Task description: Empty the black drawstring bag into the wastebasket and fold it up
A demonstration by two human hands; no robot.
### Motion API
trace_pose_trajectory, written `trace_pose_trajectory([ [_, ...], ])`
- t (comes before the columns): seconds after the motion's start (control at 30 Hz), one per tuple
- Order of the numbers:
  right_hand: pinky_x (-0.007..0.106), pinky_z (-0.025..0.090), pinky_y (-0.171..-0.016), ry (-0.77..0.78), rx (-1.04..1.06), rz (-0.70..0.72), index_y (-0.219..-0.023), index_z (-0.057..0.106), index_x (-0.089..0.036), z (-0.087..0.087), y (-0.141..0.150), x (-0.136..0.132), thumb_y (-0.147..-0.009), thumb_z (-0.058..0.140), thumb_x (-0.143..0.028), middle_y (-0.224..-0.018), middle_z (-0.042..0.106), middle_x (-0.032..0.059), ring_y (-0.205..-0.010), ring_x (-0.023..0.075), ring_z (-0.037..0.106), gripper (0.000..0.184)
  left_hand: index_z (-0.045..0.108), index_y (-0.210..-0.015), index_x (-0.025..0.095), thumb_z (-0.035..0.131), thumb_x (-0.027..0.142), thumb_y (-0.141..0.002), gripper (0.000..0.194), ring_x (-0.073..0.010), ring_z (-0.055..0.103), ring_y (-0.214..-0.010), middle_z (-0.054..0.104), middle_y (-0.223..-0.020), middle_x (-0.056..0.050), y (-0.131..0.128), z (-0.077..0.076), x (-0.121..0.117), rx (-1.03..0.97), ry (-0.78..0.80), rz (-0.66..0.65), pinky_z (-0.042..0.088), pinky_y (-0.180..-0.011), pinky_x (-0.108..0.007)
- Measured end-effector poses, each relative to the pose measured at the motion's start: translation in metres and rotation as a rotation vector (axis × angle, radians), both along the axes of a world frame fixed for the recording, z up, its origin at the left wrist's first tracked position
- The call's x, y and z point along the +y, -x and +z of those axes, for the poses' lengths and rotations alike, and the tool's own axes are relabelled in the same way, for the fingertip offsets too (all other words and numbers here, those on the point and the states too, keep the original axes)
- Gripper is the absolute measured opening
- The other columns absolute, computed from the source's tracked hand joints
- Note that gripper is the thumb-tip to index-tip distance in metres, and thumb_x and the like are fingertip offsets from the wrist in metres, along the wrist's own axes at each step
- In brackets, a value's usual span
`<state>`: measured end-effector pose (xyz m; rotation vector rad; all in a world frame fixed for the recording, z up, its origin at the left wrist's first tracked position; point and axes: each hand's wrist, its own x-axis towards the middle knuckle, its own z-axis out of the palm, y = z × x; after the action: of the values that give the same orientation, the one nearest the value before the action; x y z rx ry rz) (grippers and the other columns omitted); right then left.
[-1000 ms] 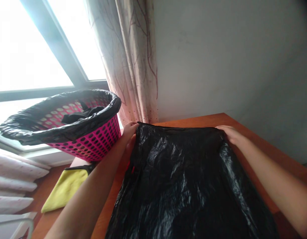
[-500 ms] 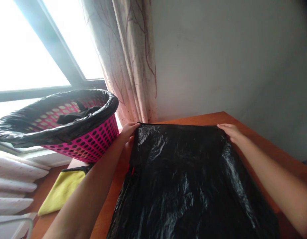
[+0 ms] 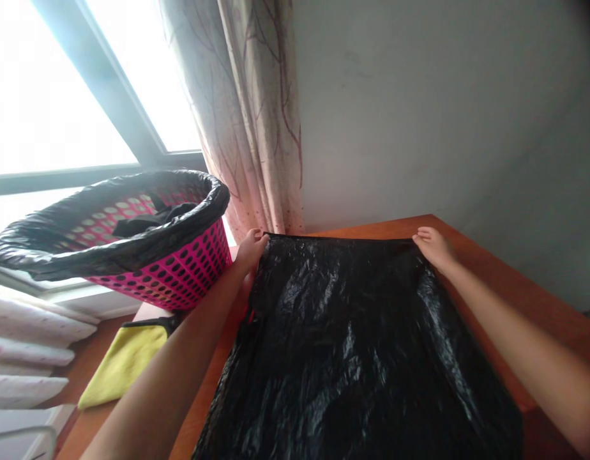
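A large black plastic bag (image 3: 352,332) is spread over the wooden table, its far edge pulled straight between my hands. My left hand (image 3: 251,248) pinches the far left corner, close beside the pink basket. At the far right corner my right hand (image 3: 433,246) grips the same edge between thumb and fingers. The near end of the bag runs out of the bottom of the view. Its surface is shiny and wrinkled, with a bit of red showing along the left side.
A pink perforated basket (image 3: 180,268), its rim wrapped in black plastic, stands at the left with dark material inside. A folded yellow cloth (image 3: 125,364) lies below it on the wooden table (image 3: 395,227). A patterned curtain (image 3: 261,128), window and grey wall (image 3: 419,115) are behind.
Both hands still hold the bag's far corners. The right hand has shifted slightly up and left, its fingers more curled, and the bag's far edge has risen a little.
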<state>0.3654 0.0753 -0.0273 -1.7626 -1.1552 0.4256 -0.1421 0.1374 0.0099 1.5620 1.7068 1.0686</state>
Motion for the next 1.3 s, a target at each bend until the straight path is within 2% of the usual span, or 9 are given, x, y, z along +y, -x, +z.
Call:
trace_pose_trajectory([
  [0.1,0.046,0.045,-0.104,-0.017,-0.292,0.104,-0.115,0.063,-0.019,0.011,0.022,-0.024,-0.082,0.063,-0.031,-0.122,0.066,0.0132,-0.113,0.0283,0.063,0.035,0.060,-0.122,0.016,0.067,0.028,-0.075,0.049,-0.0232,0.065,-0.094,0.069,-0.107,-0.011,0.009,0.009,-0.034,0.103,-0.032,-0.030,0.047,-0.078,-0.030],
  [0.2,0.046,0.045,-0.105,-0.052,-0.516,0.291,-0.121,0.061,-0.021,0.020,0.045,-0.062,-0.088,0.055,-0.037,-0.126,0.065,0.0121,-0.118,0.0293,0.060,0.036,0.064,-0.114,0.018,0.068,0.032,-0.072,0.044,-0.0242,0.066,-0.080,0.070,-0.083,-0.006,0.024,0.020,-0.081,0.189,-0.016,-0.092,0.046,-0.074,-0.031],
  [0.37,0.047,0.043,-0.109,-0.050,-0.581,0.423,-0.123,0.060,-0.022,0.021,0.066,-0.134,-0.093,0.046,-0.043,-0.132,0.062,0.0106,-0.125,0.0293,0.057,0.039,0.068,-0.087,0.021,0.059,0.040,-0.078,0.023,-0.0227,0.064,-0.057,0.064,-0.056,-0.001,0.048,0.025,-0.155,0.220,0.089,-0.217,0.045,-0.059,-0.030],
  [0.53,0.048,0.042,-0.112,-0.031,-0.615,0.459,-0.125,0.061,-0.024,0.003,0.066,-0.182,-0.095,0.042,-0.046,-0.136,0.060,0.0104,-0.127,0.0295,0.056,0.042,0.065,-0.111,0.020,0.060,0.048,-0.078,0.043,-0.0224,0.064,-0.051,0.067,-0.058,0.001,0.053,0.013,-0.191,0.148,0.192,-0.237,0.046,-0.053,-0.030],
  [0.77,0.052,0.040,-0.112,0.034,-0.740,0.488,-0.134,0.058,-0.022,-0.032,0.072,-0.195,-0.095,0.043,-0.051,-0.147,0.050,0.0127,-0.138,0.0313,0.044,0.050,0.055,-0.130,0.016,0.057,0.032,-0.077,0.055,-0.0251,0.071,-0.077,0.072,-0.077,-0.002,0.054,0.003,-0.201,0.308,0.075,-0.238,0.052,-0.071,-0.033],
  [0.93,0.054,0.039,-0.112,0.032,-0.779,0.448,-0.135,0.057,-0.024,-0.038,0.078,-0.190,-0.096,0.042,-0.050,-0.149,0.048,0.0115,-0.138,0.0317,0.044,0.049,0.061,-0.121,0.017,0.055,0.029,-0.077,0.046,-0.0287,0.071,-0.085,0.073,-0.085,-0.006,0.067,-0.002,-0.198,0.443,0.045,-0.118,0.052,-0.078,-0.038],
  [1.03,0.053,0.039,-0.112,0.024,-0.781,0.449,-0.135,0.057,-0.023,-0.036,0.078,-0.187,-0.096,0.042,-0.050,-0.150,0.047,0.0116,-0.139,0.0314,0.043,0.049,0.061,-0.122,0.018,0.055,0.034,-0.080,0.046,-0.0318,0.070,-0.094,0.073,-0.100,-0.011,0.068,0.005,-0.201,0.516,0.018,-0.106,0.053,-0.083,-0.042],
  [1.2,0.051,0.037,-0.114,0.014,-0.774,0.439,-0.136,0.056,-0.021,-0.030,0.069,-0.193,-0.098,0.040,-0.050,-0.153,0.043,0.0127,-0.141,0.0300,0.041,0.050,0.054,-0.135,0.020,0.043,0.039,-0.091,0.049,-0.0348,0.064,-0.110,0.062,-0.129,-0.017,0.045,0.024,-0.243,0.754,-0.250,-0.196,0.052,-0.092,-0.050],
  [1.3,0.052,0.037,-0.113,0.022,-0.773,0.429,-0.137,0.054,-0.023,-0.033,0.062,-0.201,-0.098,0.039,-0.050,-0.153,0.043,0.0117,-0.141,0.0300,0.041,0.050,0.036,-0.151,0.031,0.042,0.039,-0.094,0.058,-0.0316,0.060,-0.120,0.059,-0.137,-0.011,0.022,0.014,-0.282,0.762,-0.388,-0.305,0.051,-0.098,-0.049],
])
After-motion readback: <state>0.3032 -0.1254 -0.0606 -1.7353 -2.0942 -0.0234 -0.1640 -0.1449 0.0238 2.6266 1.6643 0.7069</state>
